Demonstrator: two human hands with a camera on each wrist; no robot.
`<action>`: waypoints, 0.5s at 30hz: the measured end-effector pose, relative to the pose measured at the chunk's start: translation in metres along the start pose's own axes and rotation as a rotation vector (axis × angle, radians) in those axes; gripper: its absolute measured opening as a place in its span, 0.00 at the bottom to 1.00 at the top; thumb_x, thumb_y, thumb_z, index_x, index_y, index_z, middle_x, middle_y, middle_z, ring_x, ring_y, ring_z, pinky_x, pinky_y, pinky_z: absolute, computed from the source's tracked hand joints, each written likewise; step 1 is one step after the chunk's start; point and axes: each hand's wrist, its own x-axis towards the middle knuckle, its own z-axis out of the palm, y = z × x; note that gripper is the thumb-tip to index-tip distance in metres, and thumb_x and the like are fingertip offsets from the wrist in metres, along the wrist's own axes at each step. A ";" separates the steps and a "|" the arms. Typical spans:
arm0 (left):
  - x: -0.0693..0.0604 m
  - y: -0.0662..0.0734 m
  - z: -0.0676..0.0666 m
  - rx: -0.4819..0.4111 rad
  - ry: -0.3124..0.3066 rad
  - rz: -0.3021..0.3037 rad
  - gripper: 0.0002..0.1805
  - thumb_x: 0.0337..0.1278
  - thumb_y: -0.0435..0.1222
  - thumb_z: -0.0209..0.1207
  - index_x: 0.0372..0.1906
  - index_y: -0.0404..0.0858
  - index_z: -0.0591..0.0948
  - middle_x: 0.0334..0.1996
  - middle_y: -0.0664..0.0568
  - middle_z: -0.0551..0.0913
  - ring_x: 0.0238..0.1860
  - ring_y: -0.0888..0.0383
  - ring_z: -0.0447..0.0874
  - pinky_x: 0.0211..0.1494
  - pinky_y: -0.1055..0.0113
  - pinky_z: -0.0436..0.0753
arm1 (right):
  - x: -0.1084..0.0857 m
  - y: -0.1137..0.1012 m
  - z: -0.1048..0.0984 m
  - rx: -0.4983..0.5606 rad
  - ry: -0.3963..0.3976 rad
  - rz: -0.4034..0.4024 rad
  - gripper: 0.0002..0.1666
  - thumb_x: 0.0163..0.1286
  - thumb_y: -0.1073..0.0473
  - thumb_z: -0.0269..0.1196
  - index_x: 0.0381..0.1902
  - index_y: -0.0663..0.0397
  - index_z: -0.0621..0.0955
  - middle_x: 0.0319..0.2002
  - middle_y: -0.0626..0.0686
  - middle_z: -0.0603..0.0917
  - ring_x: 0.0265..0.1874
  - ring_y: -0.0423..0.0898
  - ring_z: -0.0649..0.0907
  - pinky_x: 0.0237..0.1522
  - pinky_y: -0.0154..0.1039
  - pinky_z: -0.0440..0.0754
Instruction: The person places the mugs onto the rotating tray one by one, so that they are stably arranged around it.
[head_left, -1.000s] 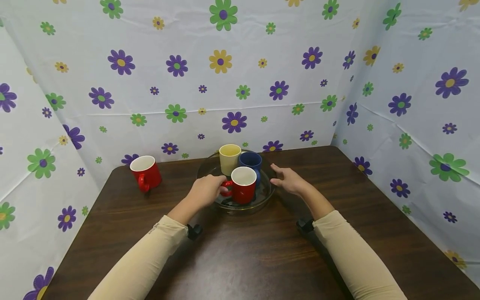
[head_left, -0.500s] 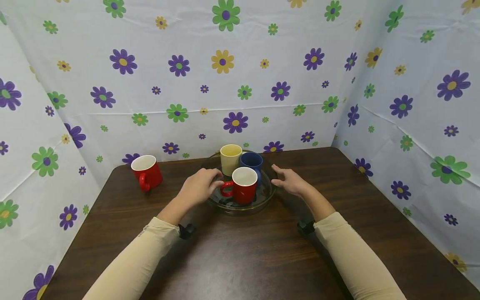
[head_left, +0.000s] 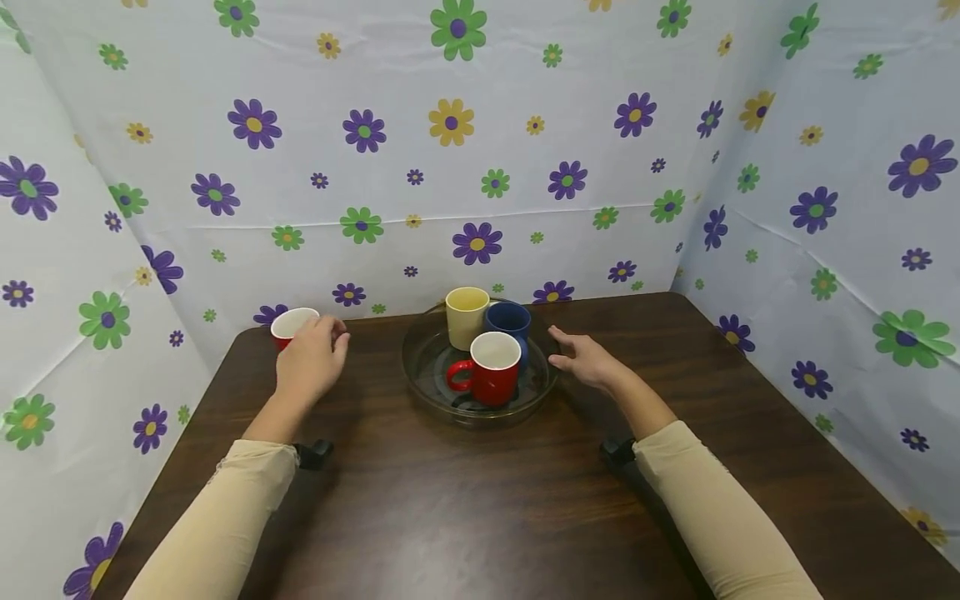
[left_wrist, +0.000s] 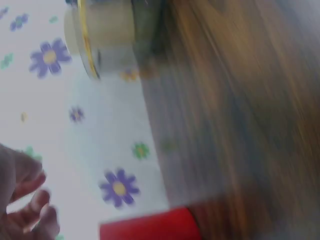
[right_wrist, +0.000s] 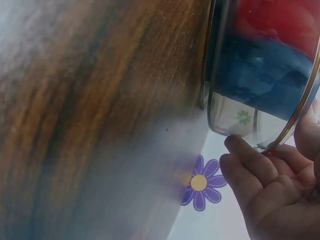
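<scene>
A red mug with a white inside (head_left: 295, 323) stands at the table's back left, partly hidden behind my left hand (head_left: 311, 360). That hand has loosely bent fingers and holds nothing; in the left wrist view the red mug (left_wrist: 152, 227) lies beside it at the bottom edge. A round glass dish (head_left: 431, 375) holds a red mug (head_left: 495, 372), a blue mug (head_left: 508, 317) and a yellow mug (head_left: 466, 319). At the dish's right side is my right hand (head_left: 588, 363), fingers extended; in the right wrist view its fingertips (right_wrist: 234, 142) touch or nearly touch the glass (right_wrist: 235, 112).
The dark wooden table (head_left: 450, 500) reaches back to a white cloth (head_left: 405, 200) printed with flowers. More of this cloth hangs along the left and right sides.
My left hand has left the handle of the red mug in the dish and moved left to the other red mug. My right hand stays by the dish.
</scene>
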 end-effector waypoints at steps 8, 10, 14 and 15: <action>-0.006 -0.034 -0.003 0.041 0.104 -0.302 0.19 0.70 0.43 0.56 0.48 0.28 0.73 0.46 0.30 0.77 0.48 0.29 0.78 0.41 0.30 0.80 | 0.000 0.003 0.000 -0.008 0.002 -0.026 0.39 0.79 0.59 0.57 0.80 0.62 0.54 0.80 0.62 0.51 0.78 0.64 0.51 0.76 0.63 0.50; -0.007 -0.041 -0.003 0.047 0.067 -0.375 0.23 0.70 0.44 0.55 0.51 0.26 0.71 0.48 0.28 0.76 0.50 0.28 0.76 0.44 0.30 0.80 | 0.001 0.004 0.002 -0.014 0.000 -0.023 0.39 0.79 0.59 0.57 0.80 0.62 0.54 0.80 0.62 0.51 0.78 0.64 0.51 0.75 0.63 0.50; -0.005 -0.049 -0.003 0.049 -0.039 -0.466 0.33 0.70 0.48 0.54 0.59 0.20 0.66 0.52 0.23 0.72 0.52 0.25 0.75 0.47 0.30 0.79 | 0.002 0.006 0.000 -0.013 0.002 -0.003 0.40 0.79 0.58 0.57 0.81 0.59 0.54 0.80 0.59 0.50 0.78 0.64 0.51 0.75 0.63 0.51; -0.005 -0.050 -0.003 0.044 -0.070 -0.477 0.35 0.70 0.48 0.53 0.60 0.18 0.65 0.52 0.23 0.72 0.52 0.24 0.75 0.47 0.30 0.79 | 0.001 0.007 -0.001 -0.012 0.005 0.001 0.40 0.79 0.57 0.57 0.81 0.58 0.53 0.80 0.59 0.50 0.78 0.64 0.51 0.75 0.63 0.51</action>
